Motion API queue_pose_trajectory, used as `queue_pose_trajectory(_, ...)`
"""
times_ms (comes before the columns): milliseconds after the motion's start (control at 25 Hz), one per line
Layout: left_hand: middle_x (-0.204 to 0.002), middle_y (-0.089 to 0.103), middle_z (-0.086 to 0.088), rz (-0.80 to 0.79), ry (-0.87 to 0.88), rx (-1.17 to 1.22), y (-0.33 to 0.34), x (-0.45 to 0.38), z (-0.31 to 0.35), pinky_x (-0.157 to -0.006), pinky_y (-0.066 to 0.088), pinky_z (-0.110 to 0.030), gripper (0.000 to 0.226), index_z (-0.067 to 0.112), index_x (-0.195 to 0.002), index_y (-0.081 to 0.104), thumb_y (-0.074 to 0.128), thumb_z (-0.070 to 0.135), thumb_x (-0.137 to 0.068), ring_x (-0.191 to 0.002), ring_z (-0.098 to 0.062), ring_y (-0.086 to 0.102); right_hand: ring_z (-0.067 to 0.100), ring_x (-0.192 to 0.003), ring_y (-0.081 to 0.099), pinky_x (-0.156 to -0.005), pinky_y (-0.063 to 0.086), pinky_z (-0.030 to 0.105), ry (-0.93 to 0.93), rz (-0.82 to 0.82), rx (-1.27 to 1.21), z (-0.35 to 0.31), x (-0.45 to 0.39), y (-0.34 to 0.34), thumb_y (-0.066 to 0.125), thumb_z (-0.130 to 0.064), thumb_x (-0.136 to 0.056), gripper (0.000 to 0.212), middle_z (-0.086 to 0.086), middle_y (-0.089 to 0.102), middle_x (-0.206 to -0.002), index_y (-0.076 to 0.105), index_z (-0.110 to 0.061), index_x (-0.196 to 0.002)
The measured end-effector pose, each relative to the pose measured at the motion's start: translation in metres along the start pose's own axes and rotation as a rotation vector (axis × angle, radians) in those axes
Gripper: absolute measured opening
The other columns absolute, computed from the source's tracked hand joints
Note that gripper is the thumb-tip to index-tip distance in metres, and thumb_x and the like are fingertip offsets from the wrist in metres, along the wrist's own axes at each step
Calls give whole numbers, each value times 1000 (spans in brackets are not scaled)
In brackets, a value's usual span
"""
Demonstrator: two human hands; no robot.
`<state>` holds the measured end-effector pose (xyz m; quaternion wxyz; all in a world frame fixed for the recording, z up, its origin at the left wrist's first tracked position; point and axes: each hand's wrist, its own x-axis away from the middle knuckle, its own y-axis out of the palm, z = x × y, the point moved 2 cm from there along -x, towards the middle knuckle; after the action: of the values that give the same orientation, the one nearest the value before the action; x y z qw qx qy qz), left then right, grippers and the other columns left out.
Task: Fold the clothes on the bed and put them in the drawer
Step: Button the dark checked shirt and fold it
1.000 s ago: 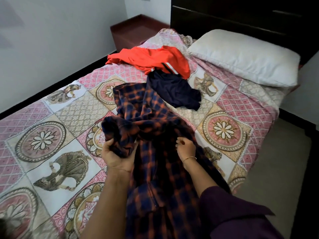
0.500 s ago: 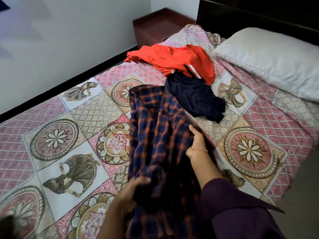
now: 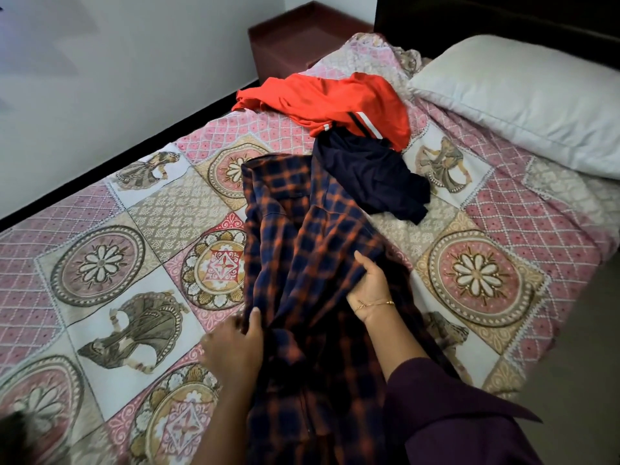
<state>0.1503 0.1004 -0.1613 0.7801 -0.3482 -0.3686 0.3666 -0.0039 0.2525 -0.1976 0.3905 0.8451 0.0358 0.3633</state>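
The plaid shirt, spread mid-bed, is cut off at six o'clock. Right hand fingers are buried in its folds, gripping; the left hand pinches its edge. Orange garment and navy garment are heaped at twelve o'clock.

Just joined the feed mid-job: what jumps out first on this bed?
The bright orange garment crumpled near the head of the bed, beside the white pillow, with a navy garment just below it. Nearer, both hands work the blue-and-orange plaid shirt: the left hand holds its edge, the right hand grips its middle.
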Motion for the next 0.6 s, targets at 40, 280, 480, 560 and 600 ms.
queue_pose_trajectory(40,-94,64,-18,186,215,-49,-1,6,13,-80,42,-40,24,1,-95,67,66,23,-85,-91,-33,57,25,-113,58,-95,46,41,-16,-7,8,5,2,-3,48,-17,-94,38,10,62,-123,52,-12,-131)
queue_pose_trajectory(280,-98,65,-13,-761,102,403,58,36,81,-77,51,-37,24,4,-104,62,41,12,-96,-87,-24,61,20,-117,51,-99,41,24,-212,-139,766,22,34,15,40,-2,-96,33,17,55,-128,53,-1,-126)
queue_pose_trajectory(480,-109,62,-9,-550,238,535,86,40,109,-92,49,-28,28,8,-116,50,50,0,-89,-98,-19,60,32,-113,54,-104,38,39,-532,-22,1381,-4,47,-22,34,-35,-84,54,16,61,-121,61,-10,-123)
queue_pose_trajectory(560,-112,61,-12,-402,125,660,89,42,125,-97,47,-35,32,8,-116,48,62,7,-86,-104,-24,59,38,-100,56,-90,45,42,-727,305,1543,-23,49,-49,43,-29,-85,42,17,64,-110,68,-7,-112)
queue_pose_trajectory(600,-116,57,-10,-363,89,678,93,44,134,-99,45,-38,46,6,-123,44,67,15,-84,-109,-24,57,39,-101,54,-89,44,43,-732,435,1610,-33,50,-66,50,-18,-86,34,18,61,-110,67,-6,-112)
